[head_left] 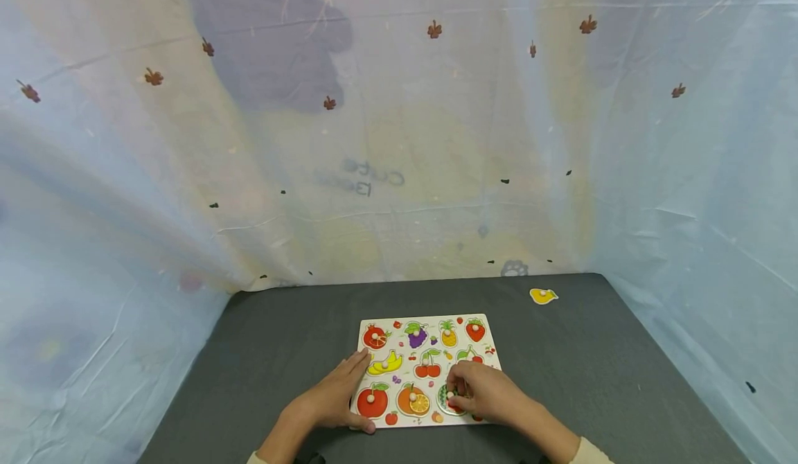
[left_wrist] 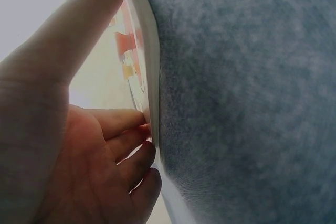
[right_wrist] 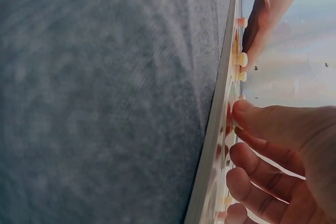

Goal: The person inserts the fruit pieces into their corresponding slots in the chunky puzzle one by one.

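Note:
A white wooden fruit puzzle board with knobbed pieces lies flat on the dark table. My left hand rests at its lower left corner, thumb by the front edge and fingers along the left side; the left wrist view shows fingertips against that side. Over the lower right part, my right hand pinches the watermelon piece at its knob with thumb and index finger. The other fingers of that hand are bent close over the board. Part of the watermelon piece is hidden under the hand.
A yellow pear-shaped piece lies apart on the dark table, near the back right. Banana, cherry and orange pieces sit in the board. A patterned curtain hangs behind the table and at both sides.

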Available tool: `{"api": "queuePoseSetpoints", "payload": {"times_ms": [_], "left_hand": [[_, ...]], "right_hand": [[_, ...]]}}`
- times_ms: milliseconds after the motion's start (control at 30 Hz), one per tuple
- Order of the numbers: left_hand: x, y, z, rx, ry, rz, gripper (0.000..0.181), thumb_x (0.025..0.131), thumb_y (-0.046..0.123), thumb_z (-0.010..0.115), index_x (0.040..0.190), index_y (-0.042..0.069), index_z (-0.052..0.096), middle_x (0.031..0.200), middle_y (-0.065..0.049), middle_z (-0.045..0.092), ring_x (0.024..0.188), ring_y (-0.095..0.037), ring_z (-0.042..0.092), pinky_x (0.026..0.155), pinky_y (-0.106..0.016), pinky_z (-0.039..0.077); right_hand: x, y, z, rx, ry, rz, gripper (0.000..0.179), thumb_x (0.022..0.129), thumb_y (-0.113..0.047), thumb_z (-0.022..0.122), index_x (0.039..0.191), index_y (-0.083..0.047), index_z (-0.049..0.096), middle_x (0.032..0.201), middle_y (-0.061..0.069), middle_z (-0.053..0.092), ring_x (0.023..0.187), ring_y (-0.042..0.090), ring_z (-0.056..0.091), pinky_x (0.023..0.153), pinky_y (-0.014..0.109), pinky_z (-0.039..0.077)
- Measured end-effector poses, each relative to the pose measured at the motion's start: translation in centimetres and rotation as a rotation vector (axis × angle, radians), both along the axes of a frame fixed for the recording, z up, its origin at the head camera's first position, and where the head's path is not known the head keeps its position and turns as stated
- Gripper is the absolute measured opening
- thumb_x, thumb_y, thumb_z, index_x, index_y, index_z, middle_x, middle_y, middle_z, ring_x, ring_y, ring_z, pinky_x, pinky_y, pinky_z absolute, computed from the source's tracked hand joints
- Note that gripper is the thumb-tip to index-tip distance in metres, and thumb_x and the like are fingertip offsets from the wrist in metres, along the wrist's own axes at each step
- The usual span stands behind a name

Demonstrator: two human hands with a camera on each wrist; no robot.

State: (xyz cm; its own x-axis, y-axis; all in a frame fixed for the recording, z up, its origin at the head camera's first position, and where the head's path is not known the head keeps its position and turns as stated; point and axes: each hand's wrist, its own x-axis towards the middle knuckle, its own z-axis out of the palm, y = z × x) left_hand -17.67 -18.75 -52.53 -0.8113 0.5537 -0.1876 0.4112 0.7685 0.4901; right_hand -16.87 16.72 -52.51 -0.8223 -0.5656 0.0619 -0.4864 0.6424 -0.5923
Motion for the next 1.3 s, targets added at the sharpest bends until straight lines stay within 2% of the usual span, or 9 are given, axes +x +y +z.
{"api": "queuePoseSetpoints", "payload": {"times_ms": [600,867,1000,1300], "left_hand": [[0.2,0.1,-0.1,0.009,-0.003,0.007,0.129,0.076,0.054,0.096,0.167,-0.005,0.026,0.175,-0.022,0.024,0.161,-0.043,0.023,0.129,-0.066,0.021],[0.2,0.0,0.0,0.007,0.003,0.004,0.127,0.077,0.054,0.095,0.166,-0.007,0.027,0.174,-0.023,0.025,0.162,-0.043,0.023,0.128,-0.067,0.021],[0.2,0.1,0.0,0.008,-0.002,0.010,0.128,0.076,0.054,0.095,0.166,-0.006,0.027,0.174,-0.023,0.025,0.162,-0.043,0.023,0.128,-0.066,0.021],[0.2,0.1,0.0,0.000,-0.006,0.010,0.129,0.076,0.056,0.095,0.166,-0.005,0.027,0.175,-0.022,0.024,0.162,-0.042,0.023,0.129,-0.065,0.021]], "right_hand": [[0.2,0.1,0.4,0.000,-0.019,-0.007,0.020,0.092,-0.024,0.088,0.093,-0.023,0.067,0.078,-0.017,0.054,0.065,-0.002,0.049,0.057,0.023,0.042],[0.1,0.8,0.7,0.015,0.002,-0.030,0.019,0.092,-0.021,0.086,0.092,-0.023,0.068,0.079,-0.017,0.054,0.068,-0.001,0.049,0.059,0.024,0.044],[-0.1,1.3,1.1,0.020,0.011,-0.059,0.016,0.094,-0.017,0.084,0.092,-0.022,0.068,0.078,-0.014,0.054,0.066,0.001,0.048,0.057,0.025,0.042],[-1.2,3.3,1.7,0.038,0.021,-0.150,0.014,0.095,-0.020,0.083,0.094,-0.021,0.069,0.081,-0.010,0.056,0.069,0.005,0.049,0.060,0.026,0.043]]}}
